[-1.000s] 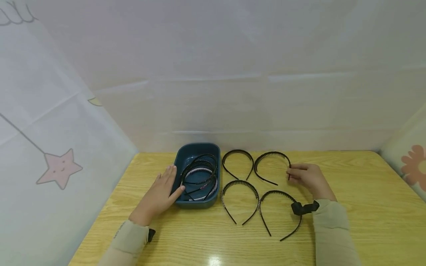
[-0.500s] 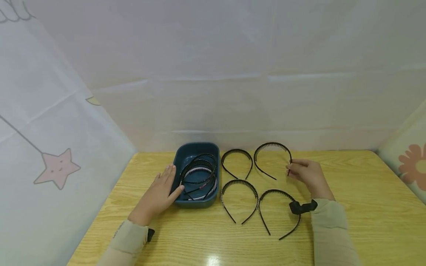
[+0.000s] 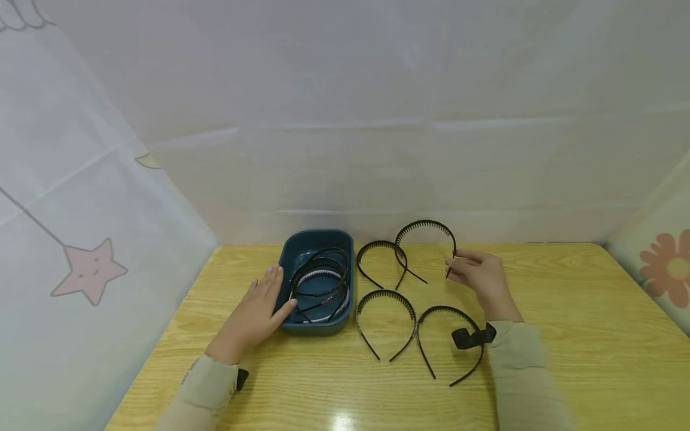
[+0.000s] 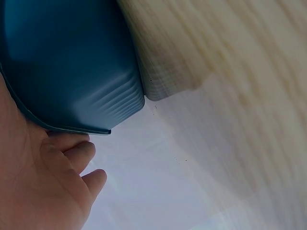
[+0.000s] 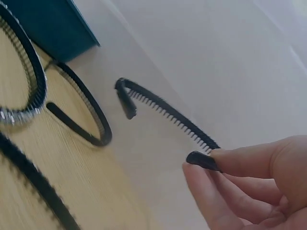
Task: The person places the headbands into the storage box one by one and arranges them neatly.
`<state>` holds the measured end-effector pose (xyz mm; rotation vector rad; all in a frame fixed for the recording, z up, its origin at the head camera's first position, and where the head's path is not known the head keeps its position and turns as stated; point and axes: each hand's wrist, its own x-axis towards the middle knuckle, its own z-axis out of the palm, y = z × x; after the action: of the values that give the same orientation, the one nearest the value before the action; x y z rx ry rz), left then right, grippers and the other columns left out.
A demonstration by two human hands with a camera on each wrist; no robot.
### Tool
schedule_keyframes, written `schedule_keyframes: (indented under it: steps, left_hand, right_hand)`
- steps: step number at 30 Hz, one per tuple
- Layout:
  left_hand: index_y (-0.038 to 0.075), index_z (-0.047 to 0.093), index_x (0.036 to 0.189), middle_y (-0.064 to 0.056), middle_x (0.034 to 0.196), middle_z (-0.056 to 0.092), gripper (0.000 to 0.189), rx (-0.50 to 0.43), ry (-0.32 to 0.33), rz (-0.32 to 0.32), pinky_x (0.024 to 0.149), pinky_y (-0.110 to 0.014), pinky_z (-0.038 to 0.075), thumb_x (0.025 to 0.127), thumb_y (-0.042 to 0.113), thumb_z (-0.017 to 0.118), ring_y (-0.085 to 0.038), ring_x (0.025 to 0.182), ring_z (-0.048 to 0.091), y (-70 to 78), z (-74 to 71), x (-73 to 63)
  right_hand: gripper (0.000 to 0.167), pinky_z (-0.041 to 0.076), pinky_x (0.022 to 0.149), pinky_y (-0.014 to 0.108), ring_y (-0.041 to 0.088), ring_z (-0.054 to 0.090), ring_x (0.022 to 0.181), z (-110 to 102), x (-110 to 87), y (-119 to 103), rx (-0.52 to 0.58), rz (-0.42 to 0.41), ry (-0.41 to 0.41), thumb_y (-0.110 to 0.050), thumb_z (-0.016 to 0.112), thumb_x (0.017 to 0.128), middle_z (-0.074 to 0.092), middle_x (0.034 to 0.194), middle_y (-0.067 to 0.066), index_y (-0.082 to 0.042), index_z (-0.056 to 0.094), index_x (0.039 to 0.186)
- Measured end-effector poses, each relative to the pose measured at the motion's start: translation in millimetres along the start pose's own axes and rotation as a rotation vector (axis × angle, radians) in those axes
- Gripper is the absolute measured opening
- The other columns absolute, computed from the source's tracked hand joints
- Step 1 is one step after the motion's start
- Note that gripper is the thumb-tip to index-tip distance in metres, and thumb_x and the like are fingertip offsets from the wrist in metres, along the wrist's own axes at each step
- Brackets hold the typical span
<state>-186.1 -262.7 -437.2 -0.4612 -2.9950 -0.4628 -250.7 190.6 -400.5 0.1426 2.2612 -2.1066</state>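
Between thumb and fingers my right hand (image 3: 480, 281) pinches one end of a black toothed headband (image 3: 426, 224), raised off the table. In the right wrist view the pinched headband (image 5: 168, 112) shows its comb teeth and its free end. My left hand (image 3: 250, 314) rests with straight fingers along the left rim of a blue plastic bin (image 3: 318, 329). Several headbands (image 3: 323, 269), black and one with pale pink, lie inside the bin. In the left wrist view, the left hand (image 4: 53, 177) touches the outer edge of the bin (image 4: 81, 62).
Right of the bin, a black headband (image 3: 377, 244) lies at the back, partly crossed by the held one. Two more, the left front headband (image 3: 385, 292) and the right front headband (image 3: 447, 309), lie nearer. A pale cloth (image 3: 345, 167) hangs behind the wooden table (image 3: 582, 335).
My right hand has lifted the back right headband off the table and carried it left, toward the bin. The left hand stays at the bin's rim.
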Motion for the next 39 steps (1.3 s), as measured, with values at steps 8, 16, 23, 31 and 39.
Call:
schedule_keyframes:
  steps: [8,16,23,31,39]
  left_hand:
    - [-0.004,0.015,0.160,-0.022,0.167,0.013,0.083,-0.010,0.000,0.001,0.123,-0.060,0.011,0.106,0.051,0.046,-0.038,0.154,0.010,-1.2,0.3,0.3]
    - [-0.003,0.015,0.161,-0.020,0.168,0.011,0.082,-0.007,-0.015,-0.003,0.124,-0.059,0.009,0.106,0.049,0.047,-0.036,0.155,0.008,-2.7,1.1,2.1]
    - [-0.004,0.017,0.160,-0.021,0.167,0.014,0.082,0.000,-0.002,0.005,0.124,-0.059,0.011,0.106,0.050,0.047,-0.037,0.155,0.011,-2.1,1.1,1.1]
    - [-0.004,0.016,0.160,-0.021,0.167,0.013,0.085,0.003,-0.009,0.002,0.123,-0.059,0.011,0.106,0.056,0.041,-0.037,0.155,0.010,-3.9,2.1,0.8]
    - [-0.004,0.014,0.160,-0.020,0.168,0.011,0.086,0.005,-0.019,-0.003,0.124,-0.059,0.010,0.106,0.058,0.040,-0.037,0.155,0.010,-3.4,1.5,1.5]
  right_hand:
    - [0.050,0.060,0.085,0.028,0.012,0.073,0.089,30,-4.5,-5,0.083,-0.015,0.018,-0.004,0.065,0.099,0.065,0.121,0.023,0.010,0.047,0.144]
    - [0.046,0.061,0.083,0.028,0.015,0.073,0.090,56,-10.4,-7,0.114,-0.006,0.028,-0.003,0.066,0.098,0.066,0.123,0.024,0.006,0.052,0.141]
    - [0.042,0.061,0.083,0.030,0.017,0.073,0.090,81,-20.6,-11,0.101,-0.037,0.013,-0.002,0.068,0.097,0.068,0.117,0.023,0.003,0.057,0.138]
    - [0.039,0.061,0.083,0.031,0.018,0.074,0.092,109,-29.6,-8,0.147,-0.050,0.015,0.000,0.068,0.096,0.068,0.116,0.023,0.002,0.060,0.134]
    - [0.039,0.062,0.078,0.029,0.023,0.074,0.092,132,-42.4,-5,0.206,-0.080,-0.019,0.005,0.069,0.094,0.067,0.115,0.029,0.007,0.060,0.132]
